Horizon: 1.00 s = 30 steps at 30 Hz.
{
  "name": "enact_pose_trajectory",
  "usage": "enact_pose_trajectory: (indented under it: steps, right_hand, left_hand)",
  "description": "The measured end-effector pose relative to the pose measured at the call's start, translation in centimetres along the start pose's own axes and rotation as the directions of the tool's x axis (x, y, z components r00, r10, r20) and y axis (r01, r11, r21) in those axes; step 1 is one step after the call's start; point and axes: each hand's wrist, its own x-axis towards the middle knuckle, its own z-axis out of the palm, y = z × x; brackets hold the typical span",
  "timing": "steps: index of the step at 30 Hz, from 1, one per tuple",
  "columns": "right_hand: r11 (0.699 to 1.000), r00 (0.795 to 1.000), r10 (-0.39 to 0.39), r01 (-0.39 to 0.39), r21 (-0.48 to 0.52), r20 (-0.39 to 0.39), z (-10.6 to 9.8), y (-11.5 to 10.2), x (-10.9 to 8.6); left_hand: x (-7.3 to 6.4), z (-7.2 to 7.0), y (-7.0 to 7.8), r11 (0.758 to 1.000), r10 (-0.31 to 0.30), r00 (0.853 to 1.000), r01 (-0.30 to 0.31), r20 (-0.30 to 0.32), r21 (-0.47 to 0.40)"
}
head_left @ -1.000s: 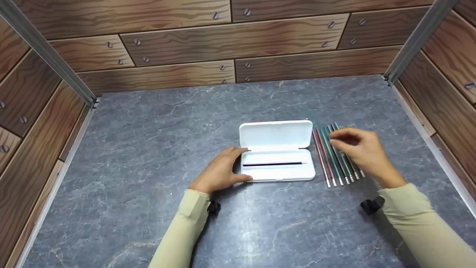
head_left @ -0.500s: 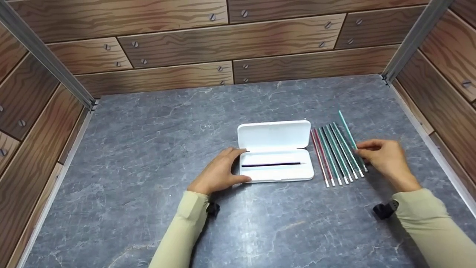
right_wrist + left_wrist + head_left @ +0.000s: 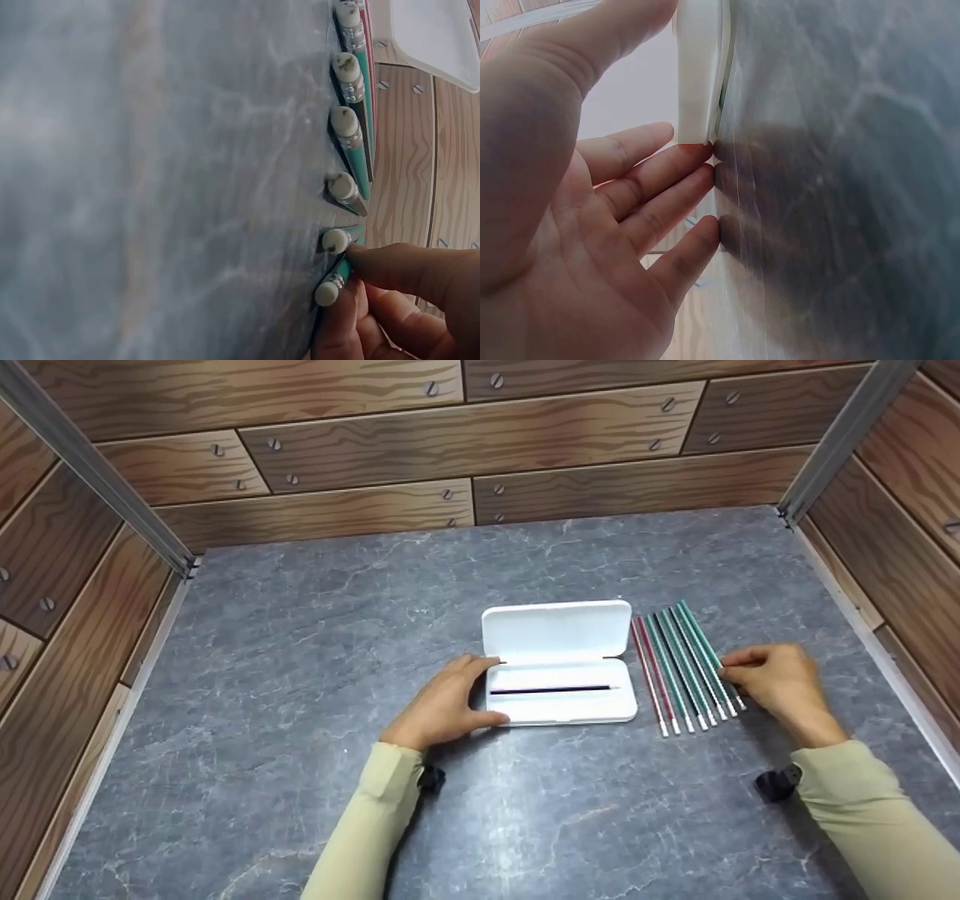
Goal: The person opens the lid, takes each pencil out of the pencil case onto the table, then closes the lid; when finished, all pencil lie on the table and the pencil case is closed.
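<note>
A white pencil case (image 3: 562, 709) lies with its lid (image 3: 556, 631) raised, a dark pencil (image 3: 551, 689) lengthwise inside. My left hand (image 3: 446, 701) holds the case's left end, thumb at the front corner and fingers at the back. Seen from the left wrist, the fingertips (image 3: 705, 176) rest at the tabletop beside the case's white edge (image 3: 697, 75). To the right of the case is a row of eraser-ended pencils, green, dark and red (image 3: 651, 656). My right hand (image 3: 776, 682) pinches the rightmost green pencil (image 3: 343, 268) between thumb and fingers, close beside its neighbour (image 3: 337, 240).
The marbled grey tabletop (image 3: 300, 645) extends around the case and pencils. Wood-patterned panels (image 3: 360, 450) stand behind and on both sides, with metal posts (image 3: 847, 442) at the back corners.
My right hand has moved from above the pencils to the row's right side. The green pencil, standing apart half a second ago, is now drawn in against the row. The left hand stays put.
</note>
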Motion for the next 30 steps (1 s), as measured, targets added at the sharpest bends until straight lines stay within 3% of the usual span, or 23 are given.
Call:
enact_pose_trajectory:
  steps: [13,24,27,30]
  right_hand:
    - [0.996,0.996,-0.05,0.044,-0.077,-0.07,0.1,0.1,-0.2]
    - [0.999,0.998,-0.039,0.038,-0.022,-0.048,0.0,-0.2,-0.4]
    - [0.996,0.993,-0.092,0.09,-0.021,-0.074,0.0,-1.2,-0.5]
    - [0.977,0.972,-0.213,0.213,-0.012,-0.1,0.4,-3.0,-0.5]
  left_hand:
    - [0.1,-0.1,0.0,1.0,-0.005,1.0,0.005,0.006,0.005]
    - [0.1,0.0,0.1,1.0,-0.009,1.0,0.008,0.011,0.015]
    - [0.1,0.0,0.1,1.0,-0.005,1.0,0.005,0.008,0.016]
    - [0.1,0.0,0.1,1.0,-0.002,1.0,0.002,0.005,0.016]
